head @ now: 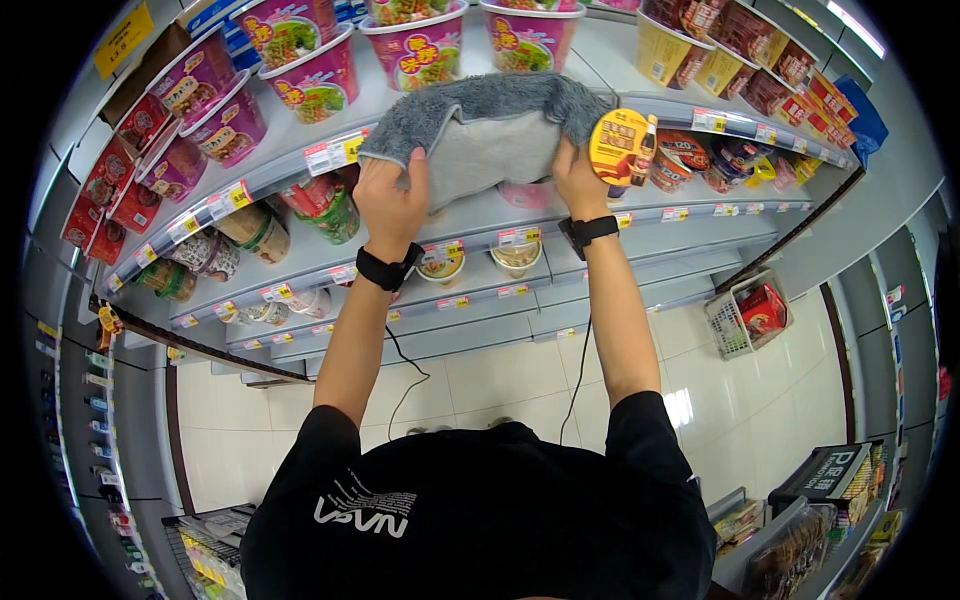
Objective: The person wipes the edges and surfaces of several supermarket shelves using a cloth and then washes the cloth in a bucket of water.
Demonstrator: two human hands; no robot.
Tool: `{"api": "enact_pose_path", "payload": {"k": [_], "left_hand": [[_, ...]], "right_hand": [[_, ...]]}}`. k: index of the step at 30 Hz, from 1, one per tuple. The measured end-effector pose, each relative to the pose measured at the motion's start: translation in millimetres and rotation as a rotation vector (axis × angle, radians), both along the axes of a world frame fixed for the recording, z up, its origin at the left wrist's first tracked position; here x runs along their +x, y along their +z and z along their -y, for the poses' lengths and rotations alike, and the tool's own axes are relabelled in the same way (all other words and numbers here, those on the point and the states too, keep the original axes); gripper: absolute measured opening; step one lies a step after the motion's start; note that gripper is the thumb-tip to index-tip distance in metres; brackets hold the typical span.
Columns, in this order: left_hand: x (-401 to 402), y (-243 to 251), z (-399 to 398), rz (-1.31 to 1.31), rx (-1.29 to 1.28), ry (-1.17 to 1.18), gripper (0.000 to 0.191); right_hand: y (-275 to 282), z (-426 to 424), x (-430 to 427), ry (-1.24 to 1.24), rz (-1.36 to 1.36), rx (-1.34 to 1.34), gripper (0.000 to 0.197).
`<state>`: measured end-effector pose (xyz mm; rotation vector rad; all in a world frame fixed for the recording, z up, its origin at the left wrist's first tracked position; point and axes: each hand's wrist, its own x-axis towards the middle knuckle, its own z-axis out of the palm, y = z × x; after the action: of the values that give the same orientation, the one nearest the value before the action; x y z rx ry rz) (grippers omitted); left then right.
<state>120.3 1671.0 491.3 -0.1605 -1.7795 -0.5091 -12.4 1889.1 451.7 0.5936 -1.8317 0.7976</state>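
A grey plush cleaning cloth [491, 150] is stretched between my two hands at the front of a store shelf [585, 71]. My left hand [394, 199] grips its left edge, thumb up on the smooth side. At the cloth's right end, my right hand [581, 176] holds it, fingers partly hidden behind it. Just right of that hand, a round yellow shelf sign [621, 148] sticks out. Behind the cloth stand purple instant noodle tubs [416, 52]. A pink item [523, 195] shows partly below the cloth.
Noodle cups [330, 214] fill parts of the lower shelves, with price tags [334, 154] along the edges. Yellow and brown boxes [671, 56] stand at the right. A white plastic basket [739, 315] holding a red package rests on the tiled floor. Cables [581, 375] hang from both wrists.
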Motion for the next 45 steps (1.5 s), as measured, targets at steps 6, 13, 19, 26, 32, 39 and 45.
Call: {"api": "enact_pose_path", "payload": {"k": [6,13,19,26,32,39,45], "left_hand": [[0.4,-5.9,-17.3,0.112,0.247,-0.003,0.021],[23.6,-44.0,-36.7,0.182,0.194,0.034,0.031],[54.3,-97.4,-99.2,0.37,0.284,-0.379,0.014],[40.4,-121.4,-193.5,0.584,0.291,-0.935,0.046],[-13.0,-112.2,-233.5,0.501,0.036,-1.224,0.015],[-74.9,-75.9,-268.7,0.26,-0.004,-1.114,0.014],[-131.5,-42.7,-308.8,0.111,-0.062,-0.844,0.019]], "right_hand": [[-4.7,-9.9,15.0,0.028,0.101,0.036,0.021],[-45.9,-51.0,78.1,0.329,0.151,-0.034,0.026],[-113.4,-121.2,152.3,0.089,0.457,-0.211,0.022],[-110.3,-224.0,173.6,-0.351,0.515,-0.608,0.024],[-97.1,-265.0,136.4,-0.385,0.297,-0.834,0.025],[-64.4,-290.4,66.7,-0.236,0.1,-0.78,0.028],[-18.1,-322.8,-14.1,-0.227,0.038,-0.556,0.029]]}}
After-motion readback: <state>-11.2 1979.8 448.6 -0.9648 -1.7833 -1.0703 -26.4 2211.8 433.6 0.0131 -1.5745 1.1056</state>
